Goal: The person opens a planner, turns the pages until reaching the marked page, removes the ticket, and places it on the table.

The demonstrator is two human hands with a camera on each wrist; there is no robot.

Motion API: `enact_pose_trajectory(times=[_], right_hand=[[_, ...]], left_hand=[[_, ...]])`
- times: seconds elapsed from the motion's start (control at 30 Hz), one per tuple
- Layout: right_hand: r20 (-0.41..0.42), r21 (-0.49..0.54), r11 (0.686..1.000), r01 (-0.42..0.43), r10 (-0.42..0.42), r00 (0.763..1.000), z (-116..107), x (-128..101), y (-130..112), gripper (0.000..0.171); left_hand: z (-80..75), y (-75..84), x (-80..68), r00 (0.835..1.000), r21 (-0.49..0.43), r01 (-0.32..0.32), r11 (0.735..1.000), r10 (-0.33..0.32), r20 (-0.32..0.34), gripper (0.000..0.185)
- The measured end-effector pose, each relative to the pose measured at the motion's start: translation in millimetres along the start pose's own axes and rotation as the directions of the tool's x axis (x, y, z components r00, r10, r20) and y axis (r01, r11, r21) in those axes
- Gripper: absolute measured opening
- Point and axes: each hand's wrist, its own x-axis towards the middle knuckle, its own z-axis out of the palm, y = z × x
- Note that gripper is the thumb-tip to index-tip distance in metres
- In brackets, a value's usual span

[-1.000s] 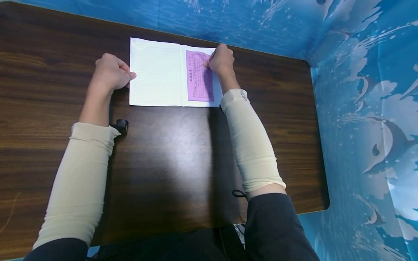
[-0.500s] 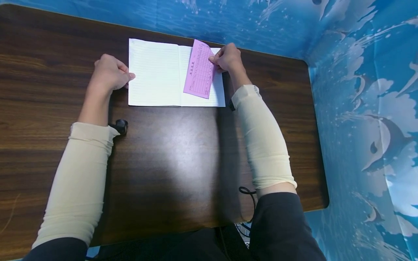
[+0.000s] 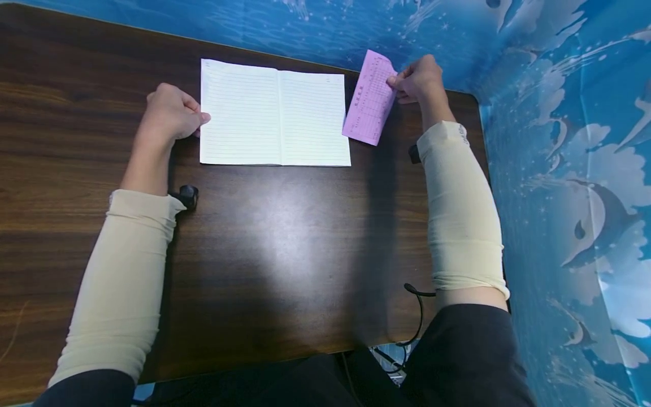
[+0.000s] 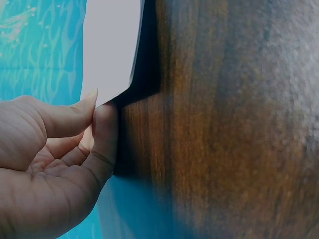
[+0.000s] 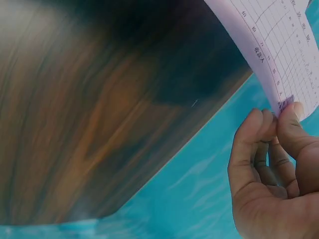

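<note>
A notebook with lined white pages lies open flat on the dark wooden table. My left hand pinches its left edge between thumb and fingers; the left wrist view shows the thumb on top of the white page and fingers beneath. Off the notebook's right side, my right hand pinches a pink printed form slip by its right edge. The slip is tilted, held above the table, its lower left corner over the notebook's right edge. In the right wrist view the slip bends between thumb and fingertips.
The wooden table ends at a blue curtain with dolphin prints, at the back and right. A black cable hangs near the right forearm at the front edge. Small black wrist cameras sit on both sleeves.
The right hand has lifted the pink form slip off the notebook's right page and carried it right, baring the lined page. The left hand has stayed on the notebook's left edge.
</note>
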Motion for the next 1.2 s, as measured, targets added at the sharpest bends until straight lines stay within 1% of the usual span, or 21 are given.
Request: enact_pose_trajectory(times=[0.1,0.17,0.23,0.37,0.47,0.53,0.67,0.73,0.87,0.97,1.07,1.2], right_hand=[[-0.011,-0.037,0.998,-0.051,0.051,0.999,-11,8,18,0.035],[-0.009,-0.058,0.995,-0.083,0.082,0.997,-13,13,31,0.043],[-0.004,-0.077,0.991,-0.111,0.111,0.994,-10,16,44,0.047],[-0.035,-0.073,0.990,-0.122,0.119,0.992,4,18,69,0.046],[-0.075,-0.048,0.994,-0.096,0.092,0.993,15,17,82,0.042],[-0.093,-0.053,0.996,-0.076,0.071,0.993,21,15,87,0.039],[-0.123,-0.093,0.995,-0.040,0.029,0.992,29,14,91,0.038],[-0.128,-0.096,0.995,-0.036,0.024,0.992,31,14,91,0.038],[-0.125,-0.044,0.998,-0.052,0.046,0.991,33,15,90,0.040],[-0.129,0.023,0.997,-0.068,0.070,0.989,33,18,91,0.041],[-0.158,0.083,0.994,-0.073,0.085,0.984,32,19,90,0.039],[-0.209,0.100,0.994,-0.052,0.072,0.975,29,15,82,0.032]], left_hand=[[0.5,-0.3,1.4,1.000,-0.008,0.001,1.000,-0.001,0.004,0.032],[0.2,-1.1,2.2,1.000,-0.010,0.002,1.000,-0.002,0.003,0.033],[-0.3,-1.8,2.5,1.000,-0.011,0.007,1.000,-0.007,0.002,0.034],[-0.6,-2.2,1.7,1.000,-0.014,0.009,1.000,-0.009,-0.003,0.036],[0.5,-1.9,0.5,1.000,-0.019,0.003,1.000,-0.003,-0.002,0.035],[1.0,-1.9,-0.1,1.000,-0.017,0.002,1.000,-0.002,-0.003,0.035],[0.8,-2.2,-0.7,1.000,-0.016,0.003,1.000,-0.003,-0.009,0.037],[0.5,-2.3,-0.7,1.000,-0.016,0.006,1.000,-0.006,-0.009,0.037],[0.8,-2.2,-1.7,1.000,-0.020,0.007,1.000,-0.007,-0.005,0.036],[0.9,-2.3,-2.9,1.000,-0.025,0.000,1.000,0.000,-0.004,0.036],[0.9,-2.2,-3.5,1.000,-0.023,-0.007,1.000,0.007,-0.009,0.036],[1.0,-1.3,-3.6,1.000,-0.015,-0.008,1.000,0.008,-0.014,0.035]])
